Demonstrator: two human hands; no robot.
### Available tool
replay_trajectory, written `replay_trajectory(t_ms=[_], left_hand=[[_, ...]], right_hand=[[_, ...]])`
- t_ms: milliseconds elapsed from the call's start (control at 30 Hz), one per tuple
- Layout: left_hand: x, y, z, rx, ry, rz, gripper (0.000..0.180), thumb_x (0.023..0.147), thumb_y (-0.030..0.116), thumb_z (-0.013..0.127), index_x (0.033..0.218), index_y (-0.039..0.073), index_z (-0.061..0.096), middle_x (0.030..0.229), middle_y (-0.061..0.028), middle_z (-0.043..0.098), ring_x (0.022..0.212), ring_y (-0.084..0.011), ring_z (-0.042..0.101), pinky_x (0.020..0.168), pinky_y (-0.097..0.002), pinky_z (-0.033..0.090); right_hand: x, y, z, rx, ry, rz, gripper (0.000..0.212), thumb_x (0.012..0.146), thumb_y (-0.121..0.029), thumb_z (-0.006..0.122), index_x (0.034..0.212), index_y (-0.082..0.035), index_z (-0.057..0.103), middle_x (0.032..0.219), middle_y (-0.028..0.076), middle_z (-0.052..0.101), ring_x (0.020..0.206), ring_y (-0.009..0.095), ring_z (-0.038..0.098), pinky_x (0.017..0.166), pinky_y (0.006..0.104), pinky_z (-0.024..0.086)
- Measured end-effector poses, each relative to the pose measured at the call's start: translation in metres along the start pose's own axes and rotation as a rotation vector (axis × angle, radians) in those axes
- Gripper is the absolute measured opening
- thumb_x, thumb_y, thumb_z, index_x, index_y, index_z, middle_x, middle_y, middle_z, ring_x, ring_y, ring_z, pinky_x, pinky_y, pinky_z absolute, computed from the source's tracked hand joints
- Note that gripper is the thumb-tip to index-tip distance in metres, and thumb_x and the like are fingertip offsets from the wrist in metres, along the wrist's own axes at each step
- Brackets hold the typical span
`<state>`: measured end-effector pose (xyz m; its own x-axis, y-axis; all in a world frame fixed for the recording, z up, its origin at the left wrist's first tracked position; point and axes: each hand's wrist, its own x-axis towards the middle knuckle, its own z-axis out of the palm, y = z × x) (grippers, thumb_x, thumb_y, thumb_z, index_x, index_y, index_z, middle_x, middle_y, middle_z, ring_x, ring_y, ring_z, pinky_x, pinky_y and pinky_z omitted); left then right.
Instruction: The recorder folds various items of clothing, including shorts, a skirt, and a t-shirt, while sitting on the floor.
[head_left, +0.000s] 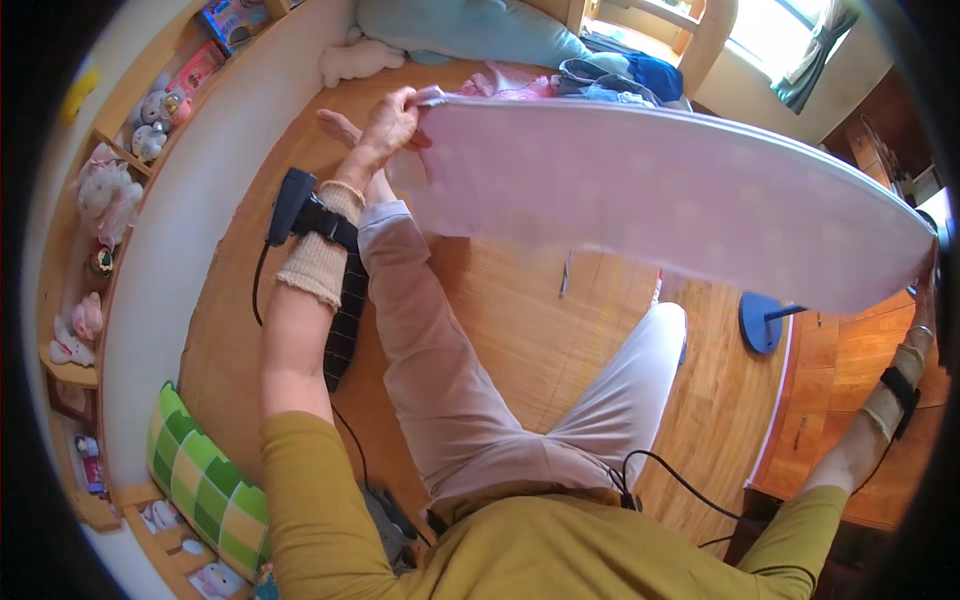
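Pink cloth (660, 200) stretched wide between our two hands, held up above our legs (450, 380) and wooden floor (520, 330). Left hand (392, 122) grips cloth's left corner, fingers (405, 100) clamped on its edge. Right hand (925, 300) at far right end, mostly behind cloth; we cannot tell how its fingers stand. Green checked cushion (205, 480) lies by wall at left.

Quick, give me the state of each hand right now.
Left hand: closed on one end of the pink cloth.
Right hand: at the cloth's other end, mostly hidden; grip cannot be told.
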<state>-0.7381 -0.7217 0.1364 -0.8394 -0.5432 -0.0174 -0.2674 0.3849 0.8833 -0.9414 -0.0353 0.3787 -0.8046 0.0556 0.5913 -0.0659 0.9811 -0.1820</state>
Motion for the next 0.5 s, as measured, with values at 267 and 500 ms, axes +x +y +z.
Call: replay_trajectory(t_ms=[267,500], left_hand=[[0.007,0.036,-0.02,0.081,0.219,0.225,0.018,0.091,0.013,0.046,0.103,0.004,0.057,0.081,-0.0091,0.064,0.058,-0.0173,0.065,0.051,-0.0284,0.054],[-0.034,0.037,-0.08,0.266,0.388,0.375,0.018,0.09,0.014,0.052,0.104,0.006,0.06,0.08,-0.0033,0.061,0.068,-0.0102,0.062,0.058,-0.0272,0.055]], right_hand=[[-0.007,0.023,0.01,-0.06,0.115,-0.379,0.023,0.079,-0.003,0.054,0.101,0.004,0.055,0.09,0.024,0.056,0.083,0.038,0.055,0.072,0.042,0.047],[-0.049,-0.005,0.007,-0.279,-0.06,-0.191,0.022,0.08,-0.002,0.054,0.101,0.004,0.054,0.091,0.024,0.056,0.084,0.038,0.056,0.072,0.0415,0.047]])
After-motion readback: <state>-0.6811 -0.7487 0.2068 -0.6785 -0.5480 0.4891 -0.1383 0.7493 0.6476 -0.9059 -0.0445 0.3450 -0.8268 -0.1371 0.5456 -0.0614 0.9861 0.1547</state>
